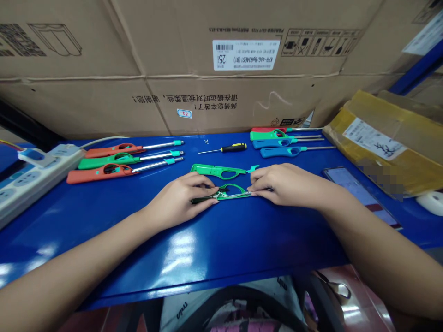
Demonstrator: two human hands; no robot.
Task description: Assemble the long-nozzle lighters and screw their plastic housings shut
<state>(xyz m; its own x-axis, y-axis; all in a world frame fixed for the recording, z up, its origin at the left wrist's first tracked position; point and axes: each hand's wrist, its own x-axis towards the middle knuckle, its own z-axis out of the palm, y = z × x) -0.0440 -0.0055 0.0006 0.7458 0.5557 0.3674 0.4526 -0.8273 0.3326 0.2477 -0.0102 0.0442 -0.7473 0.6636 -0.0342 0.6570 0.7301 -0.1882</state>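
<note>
An opened green long-necked lighter lies at the middle of the blue table, its black insides and pale wires showing. My left hand is closed on its handle end, with a dark tank-like part showing between the fingers. At its front end, my right hand pinches the tip where the wires run; the fingertips hide exactly what is gripped. Just behind lies the other green shell half, loose, with a small teal piece near its tip beside my right knuckles.
A yellow-and-black screwdriver lies farther back. Several lighters stand in rows: orange and green at left, blue at right. A power strip, phone, taped carton and large cardboard wall surround the area.
</note>
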